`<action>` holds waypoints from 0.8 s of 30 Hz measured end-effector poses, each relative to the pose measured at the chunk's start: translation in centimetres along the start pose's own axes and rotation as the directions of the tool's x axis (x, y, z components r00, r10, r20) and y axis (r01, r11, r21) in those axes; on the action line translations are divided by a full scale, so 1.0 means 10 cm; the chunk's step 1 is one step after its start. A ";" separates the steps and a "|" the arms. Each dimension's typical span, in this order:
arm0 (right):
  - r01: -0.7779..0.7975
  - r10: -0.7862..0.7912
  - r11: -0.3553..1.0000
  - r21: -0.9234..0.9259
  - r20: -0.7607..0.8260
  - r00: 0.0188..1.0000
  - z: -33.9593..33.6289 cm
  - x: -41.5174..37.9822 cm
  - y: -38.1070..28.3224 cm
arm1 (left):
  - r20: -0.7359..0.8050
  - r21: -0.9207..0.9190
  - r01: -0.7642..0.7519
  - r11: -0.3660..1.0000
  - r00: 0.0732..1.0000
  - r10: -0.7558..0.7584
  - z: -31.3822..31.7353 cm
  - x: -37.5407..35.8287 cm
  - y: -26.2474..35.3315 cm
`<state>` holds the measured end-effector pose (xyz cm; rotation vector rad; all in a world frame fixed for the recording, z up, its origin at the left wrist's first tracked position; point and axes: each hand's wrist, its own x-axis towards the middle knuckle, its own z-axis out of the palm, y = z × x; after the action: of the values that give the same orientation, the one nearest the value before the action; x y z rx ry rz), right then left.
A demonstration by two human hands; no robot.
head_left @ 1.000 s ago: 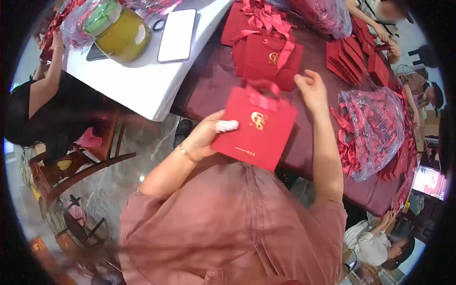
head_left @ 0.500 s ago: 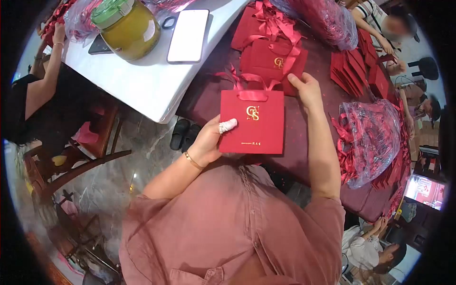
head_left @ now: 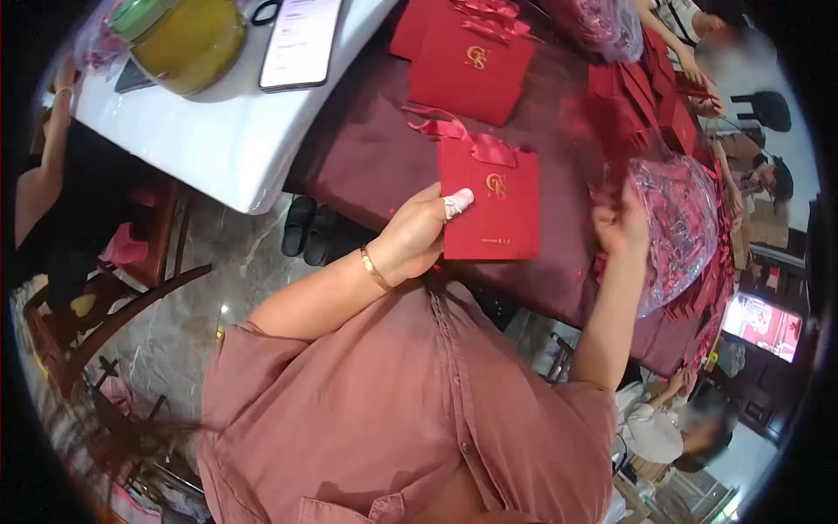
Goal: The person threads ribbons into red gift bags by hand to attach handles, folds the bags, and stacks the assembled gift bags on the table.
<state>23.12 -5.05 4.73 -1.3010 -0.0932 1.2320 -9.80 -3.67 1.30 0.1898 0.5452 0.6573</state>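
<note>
My left hand (head_left: 412, 234), its thumb wrapped in white, grips a small red paper gift bag (head_left: 511, 214) by its left edge. The bag faces me upright, with gold lettering and a red ribbon handle. Off to the right, my right hand (head_left: 624, 225) is closed, its fingers partly smeared by motion. A blurred red gift bag (head_left: 608, 131) extends above its fingers. Beyond the held bag lie more red gift bags (head_left: 471, 74) with ribbon handles, one overlapping another.
A dark red cloth-covered table (head_left: 367, 179) bears the bags. A plastic-wrapped red bundle (head_left: 681, 227) lies at the right, near stacked red bags (head_left: 646, 96). On the white table (head_left: 218, 166) are a phone (head_left: 301, 44) and a jar (head_left: 188, 48). Other people work around the edges.
My right hand has moved right and down, away from the pile, with a blurred red bag. My left hand and its bag sit further right in view. The phone and jar appear further left.
</note>
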 end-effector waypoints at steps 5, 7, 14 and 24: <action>-0.174 0.173 0.985 -0.007 0.125 0.977 -0.23 -0.32 0.37 | 0.034 0.007 0.109 0.994 0.993 -0.109 0.07 0.10 -0.22; 0.072 -0.078 0.968 -0.241 -0.015 0.997 -0.01 -0.54 0.42 | 0.106 -0.117 0.148 0.982 0.985 -0.136 0.08 0.15 -0.27; 0.299 -0.173 0.578 -0.759 0.244 0.954 0.02 -0.71 0.94 | -0.018 0.002 0.079 0.997 0.997 -0.079 0.22 0.13 -0.31; 0.508 -0.364 0.519 -0.687 0.360 0.859 0.86 -0.22 0.31 | -0.089 0.066 0.054 0.996 0.995 -0.048 0.08 0.14 -0.41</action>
<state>14.56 -1.64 6.67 -1.7384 -1.1386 0.8466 -6.31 -6.04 0.02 0.2113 0.6548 0.5991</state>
